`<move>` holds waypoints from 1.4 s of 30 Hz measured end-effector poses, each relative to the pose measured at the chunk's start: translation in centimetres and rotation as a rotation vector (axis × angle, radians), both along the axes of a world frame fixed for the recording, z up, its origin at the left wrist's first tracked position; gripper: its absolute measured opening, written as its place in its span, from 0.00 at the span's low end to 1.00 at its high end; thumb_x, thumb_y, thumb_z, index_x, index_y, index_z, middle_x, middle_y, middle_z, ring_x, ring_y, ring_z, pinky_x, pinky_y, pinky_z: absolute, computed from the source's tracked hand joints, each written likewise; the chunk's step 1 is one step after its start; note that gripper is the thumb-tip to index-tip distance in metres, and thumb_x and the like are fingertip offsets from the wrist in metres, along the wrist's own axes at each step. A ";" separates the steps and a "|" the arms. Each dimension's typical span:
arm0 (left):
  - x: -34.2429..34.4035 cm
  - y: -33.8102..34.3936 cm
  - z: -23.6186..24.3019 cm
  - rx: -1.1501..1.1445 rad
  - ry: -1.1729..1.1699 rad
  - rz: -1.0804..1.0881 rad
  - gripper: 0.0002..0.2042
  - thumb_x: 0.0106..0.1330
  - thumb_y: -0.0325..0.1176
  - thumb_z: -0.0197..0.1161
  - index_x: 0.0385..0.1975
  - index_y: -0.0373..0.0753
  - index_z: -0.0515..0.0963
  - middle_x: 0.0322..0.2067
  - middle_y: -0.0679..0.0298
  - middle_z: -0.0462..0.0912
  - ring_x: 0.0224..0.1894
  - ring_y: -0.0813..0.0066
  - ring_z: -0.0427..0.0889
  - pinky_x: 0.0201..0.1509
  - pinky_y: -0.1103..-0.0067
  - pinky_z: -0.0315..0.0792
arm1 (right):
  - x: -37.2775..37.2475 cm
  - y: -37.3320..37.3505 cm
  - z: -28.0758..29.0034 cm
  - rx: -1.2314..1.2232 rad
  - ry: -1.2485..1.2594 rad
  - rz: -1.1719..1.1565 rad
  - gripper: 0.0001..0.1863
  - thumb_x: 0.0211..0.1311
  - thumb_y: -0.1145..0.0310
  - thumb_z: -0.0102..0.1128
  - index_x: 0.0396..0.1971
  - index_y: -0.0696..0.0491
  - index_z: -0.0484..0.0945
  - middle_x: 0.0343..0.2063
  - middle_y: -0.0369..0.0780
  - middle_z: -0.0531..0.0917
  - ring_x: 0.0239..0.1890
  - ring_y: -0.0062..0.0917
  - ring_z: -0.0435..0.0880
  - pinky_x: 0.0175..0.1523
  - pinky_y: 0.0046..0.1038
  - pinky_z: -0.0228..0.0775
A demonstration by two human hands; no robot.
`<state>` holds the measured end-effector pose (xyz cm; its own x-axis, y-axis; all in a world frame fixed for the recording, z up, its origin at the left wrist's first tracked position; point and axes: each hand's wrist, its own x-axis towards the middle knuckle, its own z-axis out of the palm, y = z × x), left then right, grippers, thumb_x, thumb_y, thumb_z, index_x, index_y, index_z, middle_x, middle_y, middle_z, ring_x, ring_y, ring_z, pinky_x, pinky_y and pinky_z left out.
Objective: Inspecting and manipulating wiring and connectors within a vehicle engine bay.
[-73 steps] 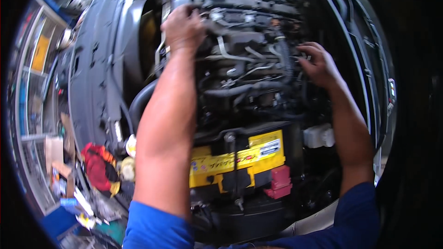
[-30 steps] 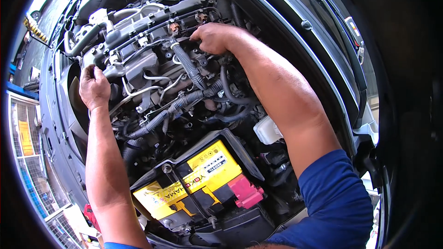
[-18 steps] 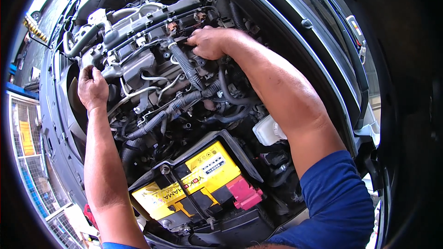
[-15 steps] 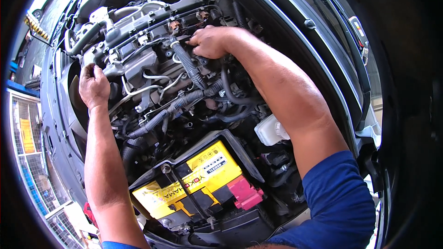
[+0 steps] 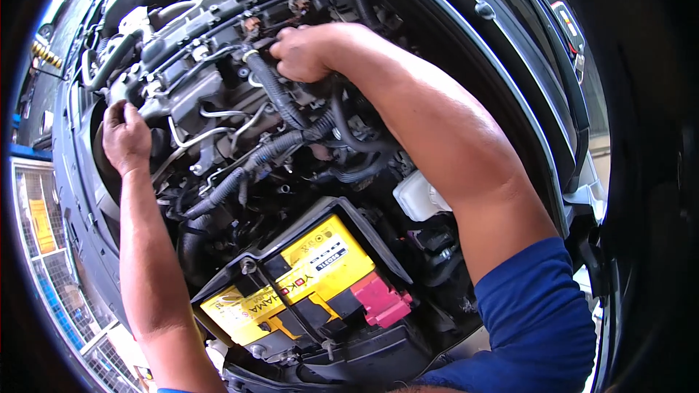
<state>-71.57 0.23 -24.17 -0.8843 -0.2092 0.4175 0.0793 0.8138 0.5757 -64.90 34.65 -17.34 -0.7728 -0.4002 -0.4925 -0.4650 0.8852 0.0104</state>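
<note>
A car engine (image 5: 207, 94) fills the open bay under both arms. At its left end my left hand (image 5: 127, 138) is closed, thumb and fingers pressed together beside a metal pipe fitting (image 5: 124, 87); what they pinch is too small to make out. My right hand (image 5: 302, 54) reaches to the engine's far right side with curled fingers. It is closed beside the top of a black corrugated hose (image 5: 273, 91), near a brown connector (image 5: 251, 25). Whatever lies under its fingertips is hidden.
A yellow-and-black battery (image 5: 291, 276) with a red terminal cover (image 5: 380, 300) sits nearest me. Right of it is a white fluid reservoir (image 5: 419, 196). More corrugated conduit (image 5: 218, 193) crosses between engine and battery. The bay's edge (image 5: 466, 58) runs along the right.
The whole view has shifted, so the engine and battery appear farther left. Both hands keep about the same places on the engine, with their fingers still curled.
</note>
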 end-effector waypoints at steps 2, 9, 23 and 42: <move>-0.2 -0.2 -0.2 0.029 -0.001 -0.018 0.14 0.65 0.43 0.58 0.43 0.41 0.81 0.38 0.60 0.86 0.40 0.67 0.85 0.47 0.75 0.74 | 0.1 -0.1 -0.2 -0.054 -0.025 -0.185 0.23 0.66 0.61 0.43 0.56 0.54 0.74 0.58 0.54 0.72 0.59 0.49 0.73 0.65 0.42 0.64; -0.3 -0.2 -0.2 -0.008 0.010 -0.012 0.15 0.65 0.42 0.57 0.44 0.40 0.81 0.37 0.59 0.86 0.40 0.67 0.85 0.47 0.74 0.74 | 0.3 0.4 -0.6 -0.128 0.021 -0.244 0.23 0.64 0.61 0.44 0.54 0.55 0.77 0.58 0.51 0.75 0.59 0.45 0.75 0.63 0.41 0.66; 0.8 0.7 0.5 0.133 0.003 -0.043 0.13 0.64 0.41 0.58 0.42 0.42 0.82 0.39 0.61 0.86 0.42 0.66 0.85 0.50 0.75 0.74 | -3.0 5.1 2.6 -0.766 0.596 -0.711 0.18 0.61 0.71 0.54 0.50 0.55 0.80 0.42 0.44 0.86 0.43 0.30 0.84 0.50 0.28 0.74; 1.2 1.1 1.2 0.073 -0.042 -0.030 0.13 0.66 0.41 0.58 0.43 0.42 0.81 0.38 0.61 0.86 0.41 0.68 0.85 0.49 0.76 0.74 | -1.1 3.9 1.5 -0.190 0.292 -0.568 0.25 0.55 0.74 0.55 0.54 0.42 0.79 0.53 0.43 0.81 0.56 0.40 0.79 0.62 0.36 0.70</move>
<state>-70.32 1.37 -23.01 -0.9069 -0.2112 0.3646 0.0774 0.7672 0.6367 -66.00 38.50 -15.82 -0.9801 0.0495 -0.1921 0.0726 0.9907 -0.1154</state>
